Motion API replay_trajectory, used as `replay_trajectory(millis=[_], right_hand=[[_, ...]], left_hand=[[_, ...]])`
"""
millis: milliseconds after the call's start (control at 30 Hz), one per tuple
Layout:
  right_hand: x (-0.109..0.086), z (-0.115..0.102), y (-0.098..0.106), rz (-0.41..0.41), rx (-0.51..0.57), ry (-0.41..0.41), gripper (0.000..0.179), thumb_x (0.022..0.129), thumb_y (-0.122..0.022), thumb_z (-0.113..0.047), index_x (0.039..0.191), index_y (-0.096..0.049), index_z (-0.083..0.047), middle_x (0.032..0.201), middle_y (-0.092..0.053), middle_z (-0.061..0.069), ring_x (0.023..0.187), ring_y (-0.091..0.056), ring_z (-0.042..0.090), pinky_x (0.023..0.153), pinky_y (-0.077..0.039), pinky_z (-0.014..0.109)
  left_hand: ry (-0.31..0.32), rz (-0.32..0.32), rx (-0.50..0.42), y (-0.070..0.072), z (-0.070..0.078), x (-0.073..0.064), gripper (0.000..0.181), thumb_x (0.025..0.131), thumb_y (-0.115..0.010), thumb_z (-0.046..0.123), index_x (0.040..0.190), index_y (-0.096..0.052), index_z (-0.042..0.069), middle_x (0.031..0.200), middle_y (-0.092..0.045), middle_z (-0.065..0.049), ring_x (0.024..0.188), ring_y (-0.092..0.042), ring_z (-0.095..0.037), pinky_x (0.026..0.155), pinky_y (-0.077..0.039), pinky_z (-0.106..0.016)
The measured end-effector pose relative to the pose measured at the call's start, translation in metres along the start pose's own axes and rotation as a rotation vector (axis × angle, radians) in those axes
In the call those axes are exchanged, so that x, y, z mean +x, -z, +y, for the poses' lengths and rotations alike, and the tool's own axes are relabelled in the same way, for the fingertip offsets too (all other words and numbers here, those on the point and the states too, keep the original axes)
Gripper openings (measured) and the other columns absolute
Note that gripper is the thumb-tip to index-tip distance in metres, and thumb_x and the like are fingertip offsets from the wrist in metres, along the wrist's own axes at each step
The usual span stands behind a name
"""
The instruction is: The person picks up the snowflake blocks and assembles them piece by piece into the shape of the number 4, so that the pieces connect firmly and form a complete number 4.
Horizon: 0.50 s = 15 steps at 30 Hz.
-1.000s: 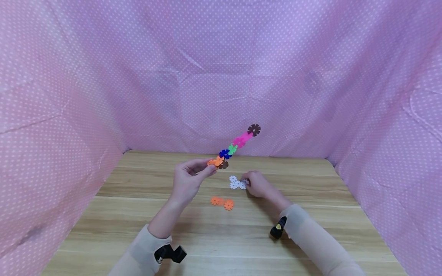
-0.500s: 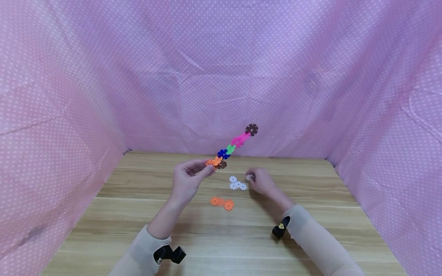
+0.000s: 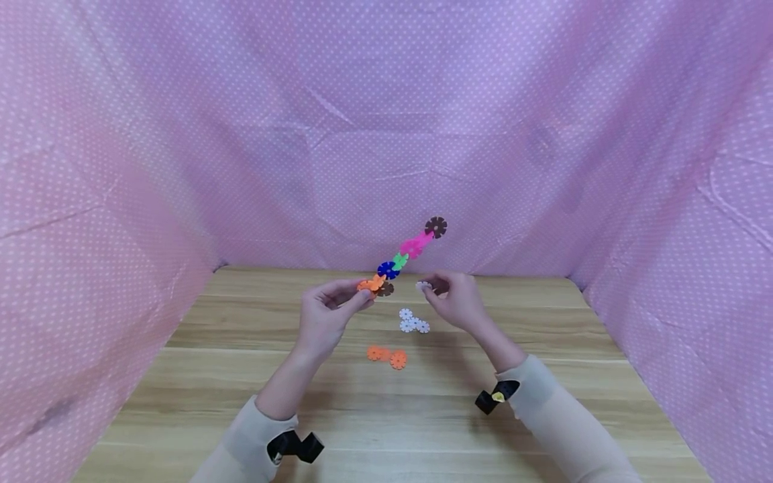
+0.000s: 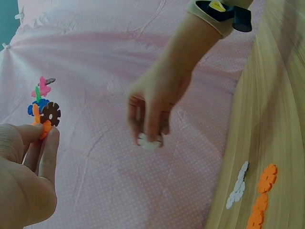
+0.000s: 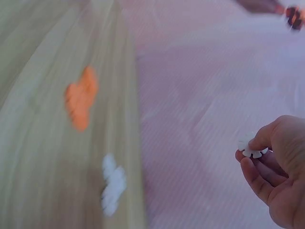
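Between thumb and fingers my left hand point(image 3: 326, 318) pinches the orange end of a chain of interlocking snowflake discs point(image 3: 410, 249). Blue, green, pink and brown discs follow along it, slanting up to the right, and a second brown disc point(image 4: 50, 114) sits close by the fingertips. My right hand point(image 3: 455, 300) pinches one white snowflake disc point(image 5: 252, 147), raised above the table just right of the chain and apart from it. Below the hands, several white discs point(image 3: 414, 325) lie grouped on the table. Nearer me is a short row of orange discs point(image 3: 397, 360).
The wood-grain table point(image 3: 398, 429) is enclosed at the back and sides by a pink dotted cloth point(image 3: 386, 154). A small black camera point(image 3: 296, 445) is strapped to the left wrist, another black camera point(image 3: 496, 397) to the right.
My right hand has lifted a white disc away from the white group and carried it up and left toward the chain. The left hand and chain have shifted slightly left.
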State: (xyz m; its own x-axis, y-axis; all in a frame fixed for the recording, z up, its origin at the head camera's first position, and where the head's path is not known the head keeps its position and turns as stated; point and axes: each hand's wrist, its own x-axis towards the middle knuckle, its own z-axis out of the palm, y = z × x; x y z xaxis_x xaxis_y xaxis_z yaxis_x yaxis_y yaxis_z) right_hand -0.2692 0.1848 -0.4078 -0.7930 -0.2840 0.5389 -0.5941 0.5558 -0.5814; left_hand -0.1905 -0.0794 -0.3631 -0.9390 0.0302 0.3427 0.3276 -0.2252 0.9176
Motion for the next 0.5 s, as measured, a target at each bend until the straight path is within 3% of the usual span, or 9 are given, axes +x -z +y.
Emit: replay_trajectory(millis=[167, 267, 500], right_hand=[[0.003, -0.027, 0.009, 0.019, 0.11, 0.047, 0.013, 0.093, -0.079, -0.001, 0.105, -0.08, -0.004, 0.094, -0.083, 0.01, 0.079, -0.08, 0.02, 0.071, -0.069, 0.026], [0.002, -0.043, 0.013, 0.015, 0.205, 0.024, 0.013, 0.092, -0.079, 0.0, 0.105, -0.079, -0.003, 0.093, -0.082, 0.011, 0.079, -0.08, 0.021, 0.071, -0.069, 0.025], [0.003, -0.072, 0.024, -0.015, 0.433, -0.041, 0.017, 0.091, -0.078, 0.004, 0.108, -0.077, 0.004, 0.095, -0.08, 0.022, 0.076, -0.076, 0.01, 0.073, -0.07, 0.026]], left_hand=[[-0.003, 0.003, -0.003, 0.001, -0.001, 0.0, 0.026, 0.092, -0.073, -0.013, 0.115, -0.066, -0.023, 0.094, -0.082, 0.006, 0.085, -0.08, -0.011, 0.085, -0.069, -0.033], [-0.003, 0.007, -0.008, 0.001, -0.001, 0.0, 0.026, 0.092, -0.072, -0.014, 0.115, -0.066, -0.023, 0.094, -0.082, 0.006, 0.086, -0.08, -0.011, 0.085, -0.069, -0.033], [-0.001, -0.002, 0.002, 0.002, -0.002, 0.001, 0.026, 0.093, -0.073, -0.013, 0.117, -0.066, -0.022, 0.096, -0.082, 0.007, 0.087, -0.08, -0.012, 0.086, -0.069, -0.034]])
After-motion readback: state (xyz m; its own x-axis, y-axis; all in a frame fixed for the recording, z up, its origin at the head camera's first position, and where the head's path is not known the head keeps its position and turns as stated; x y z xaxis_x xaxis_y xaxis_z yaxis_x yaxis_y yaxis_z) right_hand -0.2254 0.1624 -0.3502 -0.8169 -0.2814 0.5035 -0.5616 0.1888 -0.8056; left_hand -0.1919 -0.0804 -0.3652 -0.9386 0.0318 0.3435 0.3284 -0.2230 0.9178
